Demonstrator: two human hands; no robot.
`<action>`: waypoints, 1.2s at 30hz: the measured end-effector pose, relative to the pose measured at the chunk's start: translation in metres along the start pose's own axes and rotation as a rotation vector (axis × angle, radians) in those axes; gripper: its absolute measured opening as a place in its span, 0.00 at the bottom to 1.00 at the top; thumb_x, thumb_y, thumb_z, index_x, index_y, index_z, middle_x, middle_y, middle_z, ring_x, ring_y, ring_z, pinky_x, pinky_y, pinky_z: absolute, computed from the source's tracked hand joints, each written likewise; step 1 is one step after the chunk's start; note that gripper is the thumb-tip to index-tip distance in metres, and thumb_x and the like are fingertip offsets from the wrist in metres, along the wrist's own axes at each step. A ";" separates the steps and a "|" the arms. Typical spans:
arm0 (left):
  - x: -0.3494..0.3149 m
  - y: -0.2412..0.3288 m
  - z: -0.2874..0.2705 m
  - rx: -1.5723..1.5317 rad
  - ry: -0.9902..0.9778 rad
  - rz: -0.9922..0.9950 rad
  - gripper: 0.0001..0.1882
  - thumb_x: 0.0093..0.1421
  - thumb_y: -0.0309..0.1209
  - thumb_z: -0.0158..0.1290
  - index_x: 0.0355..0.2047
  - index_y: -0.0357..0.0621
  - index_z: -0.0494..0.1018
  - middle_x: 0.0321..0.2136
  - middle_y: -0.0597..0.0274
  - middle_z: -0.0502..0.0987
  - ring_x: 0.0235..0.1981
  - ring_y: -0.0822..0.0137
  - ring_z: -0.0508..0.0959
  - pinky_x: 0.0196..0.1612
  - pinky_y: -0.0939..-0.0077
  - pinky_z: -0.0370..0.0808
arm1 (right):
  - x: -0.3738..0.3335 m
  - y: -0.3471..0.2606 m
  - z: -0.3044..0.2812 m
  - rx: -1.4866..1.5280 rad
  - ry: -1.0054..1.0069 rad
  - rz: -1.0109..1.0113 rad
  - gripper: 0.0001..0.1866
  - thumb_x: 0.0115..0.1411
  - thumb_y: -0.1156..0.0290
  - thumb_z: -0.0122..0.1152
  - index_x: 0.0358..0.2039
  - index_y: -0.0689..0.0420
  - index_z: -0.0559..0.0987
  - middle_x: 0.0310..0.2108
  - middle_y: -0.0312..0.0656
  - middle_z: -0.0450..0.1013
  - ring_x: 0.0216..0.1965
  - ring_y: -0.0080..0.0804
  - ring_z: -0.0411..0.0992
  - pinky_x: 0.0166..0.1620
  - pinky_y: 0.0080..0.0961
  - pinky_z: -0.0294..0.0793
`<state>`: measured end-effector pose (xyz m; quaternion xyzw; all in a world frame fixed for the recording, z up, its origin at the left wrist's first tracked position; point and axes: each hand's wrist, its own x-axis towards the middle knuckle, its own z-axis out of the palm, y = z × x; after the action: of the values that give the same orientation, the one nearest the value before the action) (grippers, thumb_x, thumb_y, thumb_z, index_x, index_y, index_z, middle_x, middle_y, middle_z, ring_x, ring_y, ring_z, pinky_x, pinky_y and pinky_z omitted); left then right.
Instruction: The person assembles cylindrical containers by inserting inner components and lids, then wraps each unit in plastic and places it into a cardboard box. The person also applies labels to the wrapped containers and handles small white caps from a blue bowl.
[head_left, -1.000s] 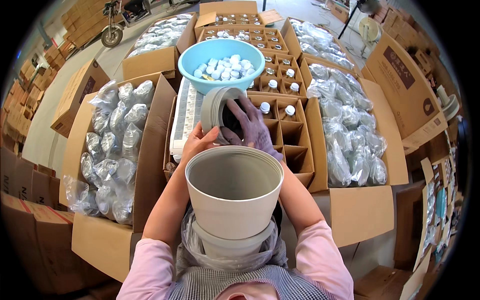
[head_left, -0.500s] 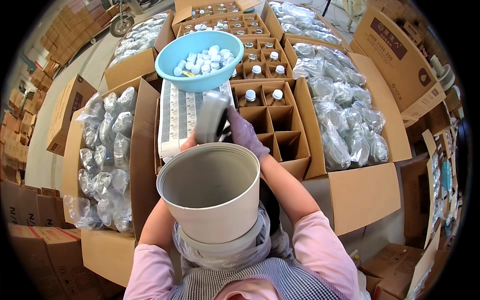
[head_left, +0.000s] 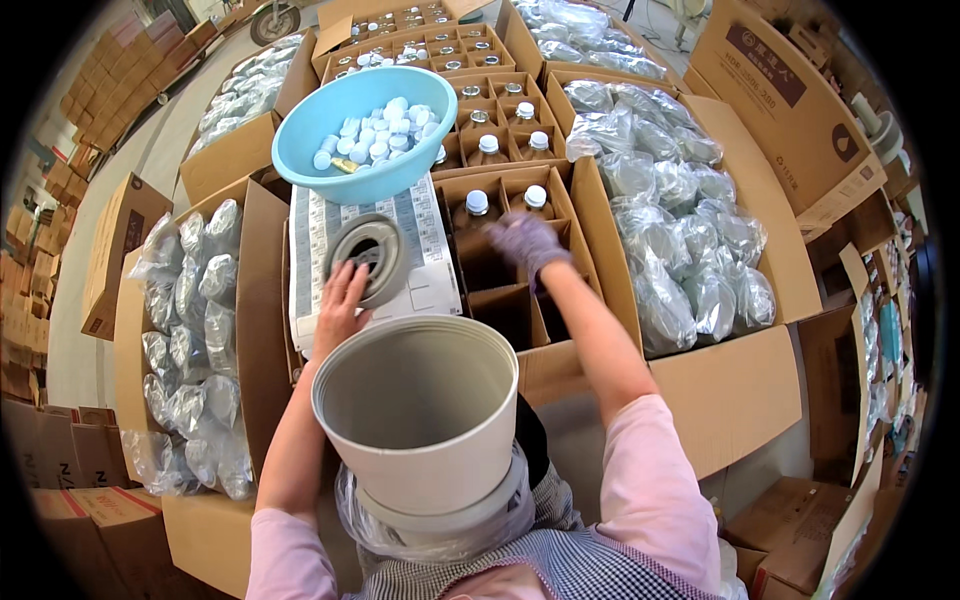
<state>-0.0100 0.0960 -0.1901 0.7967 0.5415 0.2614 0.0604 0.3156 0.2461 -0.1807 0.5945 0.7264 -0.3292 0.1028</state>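
Observation:
My left hand (head_left: 343,305) holds the near-left edge of a grey ring-shaped thing (head_left: 388,262) with a hollow centre. It tilts above a white flat-topped box (head_left: 428,280) with printed sheets. My right hand (head_left: 528,245), in a purple glove, is smeared by motion over a divided carton (head_left: 590,235), close to two brown bottles with white caps, a left one (head_left: 477,203) and a right one (head_left: 536,196). Its fingers are too blurred to read. Beyond my left hand, a light-blue basin (head_left: 300,172) contains many white caps (head_left: 378,150) and a small gold-coloured piece (head_left: 350,165).
A white bucket-shaped container (head_left: 420,465) stands before my chest. Cartons of clear-wrapped silvery bundles flank me, left (head_left: 250,330) and right (head_left: 625,250). Behind the near carton, further divided boxes hold bottles (head_left: 488,150). A tall closed carton (head_left: 790,130) stands at the far right.
My hands have parted. The grey ring has lowered and turned toward the white box, in my left hand. My right hand has let go of it and moved right over the bottle carton.

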 end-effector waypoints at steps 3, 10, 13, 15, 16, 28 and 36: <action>-0.005 -0.023 0.007 0.181 -0.153 -0.184 0.47 0.50 0.35 0.66 0.68 0.55 0.55 0.66 0.48 0.57 0.67 0.44 0.57 0.67 0.40 0.51 | 0.032 0.040 -0.030 -0.148 0.524 0.213 0.38 0.56 0.51 0.63 0.66 0.37 0.60 0.65 0.55 0.57 0.58 0.56 0.67 0.58 0.44 0.70; 0.029 0.033 -0.010 0.103 0.172 -0.080 0.36 0.53 0.40 0.66 0.60 0.44 0.67 0.57 0.44 0.68 0.60 0.45 0.67 0.61 0.44 0.62 | 0.079 0.082 -0.024 -0.184 0.502 0.023 0.31 0.55 0.52 0.64 0.56 0.50 0.68 0.53 0.52 0.71 0.53 0.48 0.72 0.55 0.39 0.72; 0.059 0.056 -0.012 -0.397 0.139 -0.288 0.31 0.56 0.37 0.64 0.58 0.42 0.68 0.52 0.45 0.72 0.49 0.49 0.77 0.48 0.54 0.76 | 0.026 0.064 -0.052 -0.012 0.876 -0.184 0.28 0.52 0.49 0.64 0.48 0.52 0.71 0.45 0.49 0.75 0.49 0.47 0.74 0.51 0.38 0.74; 0.087 0.071 -0.004 -0.901 -0.013 -0.443 0.31 0.62 0.40 0.59 0.59 0.35 0.64 0.48 0.42 0.74 0.42 0.53 0.80 0.40 0.61 0.80 | -0.042 0.020 -0.097 0.009 0.884 -0.260 0.32 0.50 0.52 0.66 0.52 0.52 0.70 0.46 0.48 0.75 0.45 0.47 0.76 0.47 0.38 0.76; 0.108 0.089 -0.006 -1.147 -0.131 -0.599 0.35 0.63 0.46 0.56 0.61 0.33 0.61 0.50 0.39 0.73 0.44 0.51 0.79 0.43 0.60 0.79 | -0.071 0.011 -0.109 -0.077 1.064 -0.422 0.33 0.50 0.53 0.66 0.55 0.51 0.69 0.44 0.47 0.75 0.42 0.49 0.76 0.46 0.40 0.76; 0.133 0.161 -0.093 -2.260 -0.240 -0.195 0.36 0.64 0.57 0.43 0.63 0.44 0.61 0.53 0.50 0.73 0.50 0.55 0.77 0.53 0.55 0.76 | -0.270 -0.086 -0.116 0.437 0.731 -1.010 0.34 0.50 0.70 0.73 0.58 0.55 0.73 0.45 0.37 0.77 0.40 0.22 0.73 0.45 0.24 0.75; 0.025 0.130 -0.099 -1.752 -0.086 -0.339 0.36 0.67 0.47 0.41 0.66 0.33 0.52 0.56 0.49 0.71 0.54 0.60 0.74 0.60 0.62 0.69 | -0.210 -0.105 -0.094 0.906 0.401 -0.856 0.48 0.53 0.51 0.67 0.68 0.55 0.57 0.60 0.48 0.62 0.59 0.40 0.63 0.59 0.36 0.68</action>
<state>0.0575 0.0474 -0.0475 0.3828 0.2553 0.5390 0.7056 0.2983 0.1272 0.0421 0.2872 0.6933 -0.4971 -0.4356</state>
